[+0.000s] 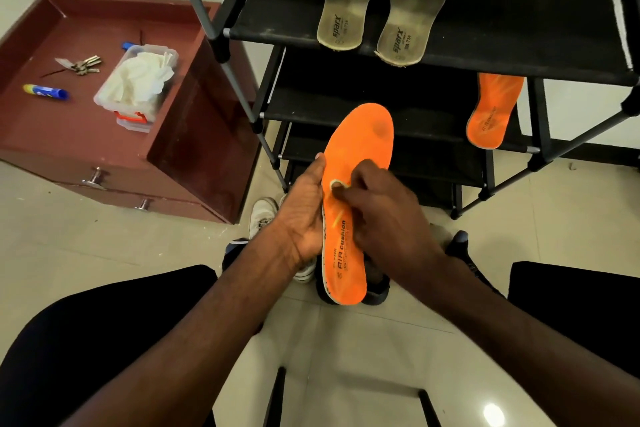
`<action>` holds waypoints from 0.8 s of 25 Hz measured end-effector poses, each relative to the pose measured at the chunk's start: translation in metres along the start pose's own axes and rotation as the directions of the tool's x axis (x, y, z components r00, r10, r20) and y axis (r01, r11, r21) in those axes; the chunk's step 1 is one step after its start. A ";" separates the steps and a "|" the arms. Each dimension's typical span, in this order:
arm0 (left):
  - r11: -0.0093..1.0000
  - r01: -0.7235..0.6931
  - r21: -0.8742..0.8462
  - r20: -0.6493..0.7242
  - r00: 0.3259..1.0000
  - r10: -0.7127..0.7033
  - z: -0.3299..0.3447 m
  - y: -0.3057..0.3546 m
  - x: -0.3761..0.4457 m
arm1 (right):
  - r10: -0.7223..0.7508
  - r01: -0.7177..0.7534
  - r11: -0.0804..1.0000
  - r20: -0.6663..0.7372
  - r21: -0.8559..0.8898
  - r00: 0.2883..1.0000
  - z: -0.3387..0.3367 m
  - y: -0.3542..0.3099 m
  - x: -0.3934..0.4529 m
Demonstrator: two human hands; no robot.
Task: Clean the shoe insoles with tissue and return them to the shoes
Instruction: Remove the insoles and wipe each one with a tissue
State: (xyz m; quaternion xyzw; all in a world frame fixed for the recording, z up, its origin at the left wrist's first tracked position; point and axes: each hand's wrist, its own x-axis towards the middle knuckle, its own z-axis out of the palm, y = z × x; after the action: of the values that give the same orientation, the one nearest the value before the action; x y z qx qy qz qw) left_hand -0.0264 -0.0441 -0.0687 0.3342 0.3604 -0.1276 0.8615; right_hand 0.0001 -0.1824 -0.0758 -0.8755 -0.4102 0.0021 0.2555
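My left hand (304,208) grips the left edge of an orange insole (360,149) and holds it up lengthwise in front of the shoe rack. My right hand (384,215) pinches a small wad of white tissue (336,185) against the insole's middle. A second orange insole (493,111) leans on a lower rack shelf at the right. Two grey Sparx insoles (348,0) lie side by side on the top shelf. Below my hands, a white shoe (263,215) and dark shoes (377,288) stand on the floor, partly hidden.
A black shoe rack (519,10) fills the upper right. On the red-brown drawer cabinet (86,121) at the left sit a clear tub of tissues (138,83), a bunch of keys (81,64) and a blue-yellow tube (45,91). My dark-trousered knees flank a tiled floor.
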 end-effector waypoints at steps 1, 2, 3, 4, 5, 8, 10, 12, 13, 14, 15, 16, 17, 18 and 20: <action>1.000 0.004 0.011 0.011 1.000 -0.004 0.001 -0.001 -0.001 | 0.023 -0.024 0.999 -0.028 -0.031 0.999 -0.002 0.007 0.004; 1.000 0.006 0.025 0.015 1.000 -0.006 0.003 -0.002 -0.001 | 0.074 -0.079 0.995 -0.072 -0.059 0.995 -0.004 0.017 0.010; 0.999 0.003 0.033 0.010 1.000 -0.004 0.005 -0.003 -0.002 | 0.136 -0.143 0.987 -0.106 -0.071 0.985 -0.005 0.026 0.014; 0.999 -0.002 0.041 0.001 1.000 0.002 0.006 -0.004 -0.003 | 0.183 -0.191 0.979 -0.119 -0.064 0.976 -0.005 0.031 0.016; 0.999 -0.006 0.044 -0.009 1.000 0.006 0.007 -0.005 -0.003 | 0.198 -0.205 0.978 -0.120 -0.050 0.973 -0.003 0.030 0.016; 1.000 -0.001 -0.006 -0.030 1.000 0.001 0.002 -0.003 0.000 | 0.094 -0.094 0.996 -0.032 0.003 0.995 0.007 0.007 0.004; 1.000 -0.004 -0.014 -0.028 1.000 0.004 0.000 -0.002 0.001 | 0.045 -0.045 0.999 -0.009 -0.007 0.999 0.005 0.004 0.002; 1.000 -0.007 0.004 -0.015 1.000 0.007 0.001 -0.001 0.002 | 0.099 -0.103 0.993 -0.069 -0.056 0.993 0.001 0.020 0.011; 1.000 -0.010 0.017 -0.012 1.000 0.010 0.003 -0.001 0.001 | 0.155 -0.161 0.985 -0.096 -0.068 0.983 -0.001 0.028 0.015; 1.000 -0.012 0.025 -0.014 1.000 0.012 0.004 -0.003 0.001 | 0.198 -0.205 0.977 -0.107 -0.057 0.974 -0.002 0.033 0.017; 1.000 -0.012 0.029 -0.017 1.000 0.012 0.005 -0.003 0.000 | 0.209 -0.213 0.976 -0.107 -0.032 0.972 0.000 0.031 0.016; 1.000 -0.009 0.024 -0.018 1.000 0.009 0.004 -0.003 0.000 | 0.182 -0.183 0.983 -0.096 -0.002 0.979 0.003 0.024 0.013; 1.000 -0.005 0.010 -0.017 1.000 0.005 0.002 -0.002 0.000 | 0.128 -0.127 0.992 -0.064 0.025 0.990 0.007 0.013 0.009; 1.000 -0.006 -0.008 -0.015 1.000 0.006 0.000 0.000 0.001 | 0.064 -0.063 0.997 -0.015 0.049 0.998 0.009 0.003 0.003; 0.999 -0.015 -0.029 0.013 1.000 0.016 -0.003 0.003 0.003 | -0.001 0.000 0.997 0.021 0.074 1.000 0.005 0.001 0.001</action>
State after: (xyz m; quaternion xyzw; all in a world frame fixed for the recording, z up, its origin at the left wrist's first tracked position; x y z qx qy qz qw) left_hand -0.0249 -0.0399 -0.0712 0.3236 0.3538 -0.1179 0.8696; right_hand 0.0004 -0.1800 -0.0808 -0.8652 -0.4127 0.0262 0.2834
